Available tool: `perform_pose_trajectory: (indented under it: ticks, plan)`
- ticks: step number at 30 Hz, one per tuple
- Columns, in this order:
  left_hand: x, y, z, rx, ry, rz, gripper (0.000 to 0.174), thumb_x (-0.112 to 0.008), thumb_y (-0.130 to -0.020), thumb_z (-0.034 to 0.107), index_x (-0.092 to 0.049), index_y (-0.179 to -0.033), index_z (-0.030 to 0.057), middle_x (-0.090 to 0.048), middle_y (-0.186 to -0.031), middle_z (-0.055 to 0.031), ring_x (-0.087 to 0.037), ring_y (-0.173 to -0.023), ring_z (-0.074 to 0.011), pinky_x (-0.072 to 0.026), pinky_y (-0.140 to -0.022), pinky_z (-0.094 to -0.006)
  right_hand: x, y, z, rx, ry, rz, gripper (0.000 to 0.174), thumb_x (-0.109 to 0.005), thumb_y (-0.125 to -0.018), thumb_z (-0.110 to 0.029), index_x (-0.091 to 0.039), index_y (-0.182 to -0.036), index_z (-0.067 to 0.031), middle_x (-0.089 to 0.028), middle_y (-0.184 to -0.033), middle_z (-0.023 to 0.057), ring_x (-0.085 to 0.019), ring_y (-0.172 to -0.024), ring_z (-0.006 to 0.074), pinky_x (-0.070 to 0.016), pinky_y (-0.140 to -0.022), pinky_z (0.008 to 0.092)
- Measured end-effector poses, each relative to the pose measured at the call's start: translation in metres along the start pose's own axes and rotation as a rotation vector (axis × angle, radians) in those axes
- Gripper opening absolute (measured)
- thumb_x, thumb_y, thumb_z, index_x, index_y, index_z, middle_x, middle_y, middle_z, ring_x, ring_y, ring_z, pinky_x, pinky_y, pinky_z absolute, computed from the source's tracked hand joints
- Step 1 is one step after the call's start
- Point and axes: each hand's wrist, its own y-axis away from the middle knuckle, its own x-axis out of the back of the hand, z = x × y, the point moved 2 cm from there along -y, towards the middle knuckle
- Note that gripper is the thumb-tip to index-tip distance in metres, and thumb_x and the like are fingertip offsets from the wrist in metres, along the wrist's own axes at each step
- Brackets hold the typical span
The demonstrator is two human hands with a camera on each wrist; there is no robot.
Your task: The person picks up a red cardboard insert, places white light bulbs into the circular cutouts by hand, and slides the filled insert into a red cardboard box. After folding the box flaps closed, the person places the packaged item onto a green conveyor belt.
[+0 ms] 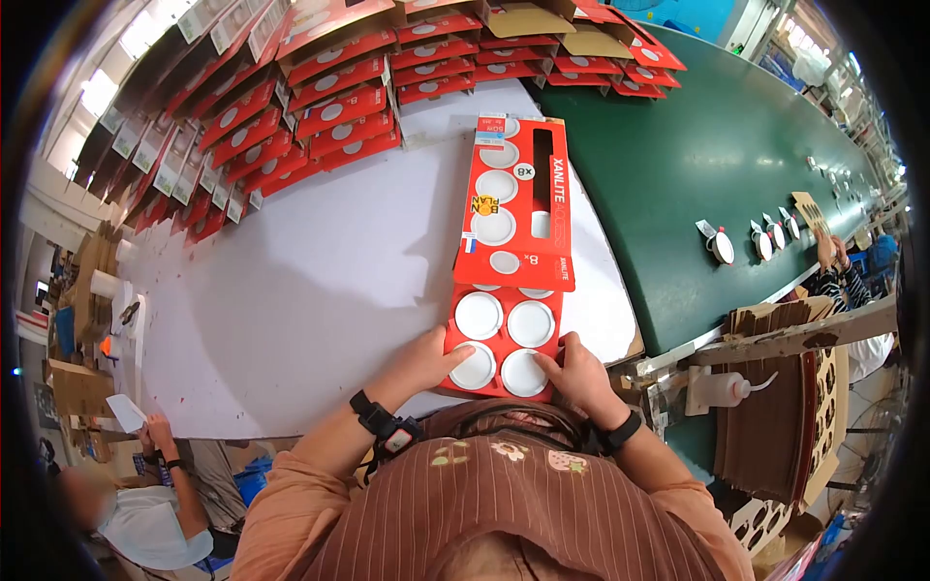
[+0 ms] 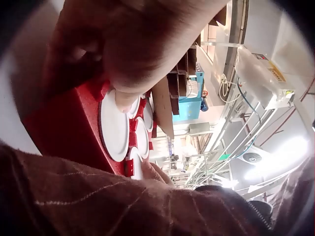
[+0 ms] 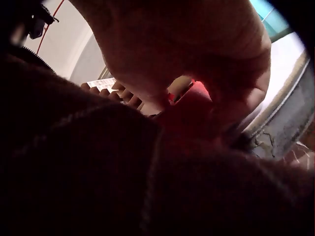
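Both hands hold a red card tray (image 1: 502,342) of white round discs (image 1: 531,323) near the table's front edge. Along its left side lies my left hand (image 1: 426,358), thumb over the rim of the near left disc (image 1: 472,368). On the opposite side my right hand (image 1: 583,373) grips the tray, its thumb at the near right disc (image 1: 524,373). The tray's far end disappears into a red printed box (image 1: 519,208) with a cut-out window. In the left wrist view the left thumb (image 2: 128,101) presses on a white disc; the right wrist view is mostly dark.
Stacked red boxes (image 1: 339,107) rise at the back left of the white table (image 1: 310,281). A green belt (image 1: 668,194) on the right carries several white round pieces (image 1: 719,246). A white squeeze bottle (image 1: 722,389) stands at right. Other people sit at left and far right.
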Motion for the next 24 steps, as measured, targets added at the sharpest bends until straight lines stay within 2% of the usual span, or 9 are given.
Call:
perform_pose_trajectory:
  ticks: [5, 7, 8, 10, 17, 18, 19, 22, 24]
  plan:
    - [0.008, -0.018, 0.003, 0.025, 0.095, -0.005, 0.057, -0.049, -0.089, 0.048, -0.055, -0.108, -0.005, -0.062, -0.103, -0.0241, -0.06, -0.099, -0.0335, -0.0455, -0.085, -0.0372, 0.016, 0.002, -0.003, 0.002, -0.038, -0.08, 0.053, -0.061, -0.084, -0.045, -0.049, -0.1, 0.0034, -0.064, -0.086, 0.0221, -0.063, -0.081, 0.0362, -0.0495, -0.069, 0.0432]
    - [0.024, -0.031, 0.012, 0.177, 0.103, 0.03, 0.061, -0.045, -0.09, 0.051, -0.057, -0.106, -0.0067, -0.062, -0.101, -0.0254, -0.06, -0.099, -0.0339, -0.0455, -0.084, -0.0367, 0.02, -0.004, -0.003, 0.024, -0.03, -0.028, 0.049, -0.062, -0.083, -0.042, -0.052, -0.104, 0.0015, -0.063, -0.088, 0.0187, -0.063, -0.077, 0.0329, -0.0497, -0.066, 0.0414]
    - [0.027, -0.042, 0.015, 0.211, 0.067, 0.032, 0.061, -0.043, -0.09, 0.052, -0.057, -0.111, -0.0041, -0.062, -0.103, -0.0242, -0.059, -0.1, -0.034, -0.0453, -0.084, -0.0366, 0.026, -0.007, -0.008, 0.127, -0.004, 0.124, 0.048, -0.063, -0.082, -0.04, -0.054, -0.108, -0.0012, -0.062, -0.087, 0.0167, -0.062, -0.078, 0.0318, -0.0496, -0.067, 0.041]
    - [0.024, -0.055, 0.02, 0.119, 0.053, 0.062, 0.059, -0.043, -0.09, 0.051, -0.056, -0.114, -0.0017, -0.062, -0.105, -0.0232, -0.059, -0.101, -0.0343, -0.0451, -0.084, -0.0368, 0.034, -0.013, -0.018, 0.312, 0.072, 0.328, 0.046, -0.065, -0.079, -0.032, -0.057, -0.117, -0.0087, -0.057, -0.082, 0.0123, -0.059, -0.076, 0.0274, -0.0493, -0.064, 0.0391]
    - [0.022, -0.068, 0.02, 0.012, 0.131, 0.112, 0.053, -0.045, -0.088, 0.049, -0.057, -0.116, 0.0047, -0.062, -0.108, -0.0215, -0.057, -0.104, -0.0376, -0.0444, -0.086, -0.0407, 0.031, -0.028, -0.019, 0.379, 0.319, 0.311, 0.049, -0.064, -0.079, -0.029, -0.054, -0.124, -0.0115, -0.055, -0.076, 0.0108, -0.058, -0.073, 0.026, -0.0494, -0.06, 0.0347]
    - [0.02, -0.067, 0.017, -0.02, 0.177, 0.118, 0.052, -0.046, -0.088, 0.048, -0.057, -0.115, 0.0049, -0.062, -0.108, -0.0206, -0.058, -0.103, -0.037, -0.0446, -0.085, -0.0399, 0.037, -0.028, -0.022, 0.356, 0.264, 0.31, 0.035, -0.064, -0.078, -0.024, -0.063, -0.109, -0.0094, -0.054, -0.072, 0.0104, -0.057, -0.071, 0.0269, -0.0484, -0.059, 0.0363]
    - [0.02, -0.068, 0.014, -0.055, 0.224, 0.129, 0.051, -0.048, -0.088, 0.048, -0.057, -0.115, 0.0052, -0.063, -0.107, -0.0197, -0.058, -0.103, -0.0364, -0.0447, -0.085, -0.039, 0.044, -0.034, -0.022, 0.362, 0.267, 0.318, 0.035, -0.064, -0.078, -0.024, -0.063, -0.109, -0.0094, -0.054, -0.072, 0.0104, -0.057, -0.071, 0.0269, -0.0484, -0.059, 0.0363]
    - [0.012, -0.065, -0.003, -0.026, 0.257, 0.126, 0.054, -0.052, -0.087, 0.048, -0.058, -0.111, -0.0005, -0.063, -0.103, -0.022, -0.061, -0.097, -0.0336, -0.0465, -0.082, -0.0383, 0.084, -0.058, -0.029, 0.529, 0.2, 0.595, 0.011, -0.063, -0.075, -0.011, -0.062, -0.066, -0.0048, -0.054, -0.07, 0.0101, -0.055, -0.072, 0.0287, -0.0454, -0.063, 0.039]
    - [0.011, -0.051, -0.002, -0.003, 0.343, 0.05, 0.059, -0.054, -0.086, 0.048, -0.057, -0.11, -0.0057, -0.064, -0.101, -0.024, -0.063, -0.092, -0.0304, -0.048, -0.08, -0.0383, 0.105, -0.083, -0.038, 0.631, 0.205, 0.637, 0.01, -0.062, -0.074, -0.01, -0.061, -0.067, -0.0038, -0.058, -0.076, 0.0091, -0.055, -0.076, 0.0273, -0.0445, -0.066, 0.0378]
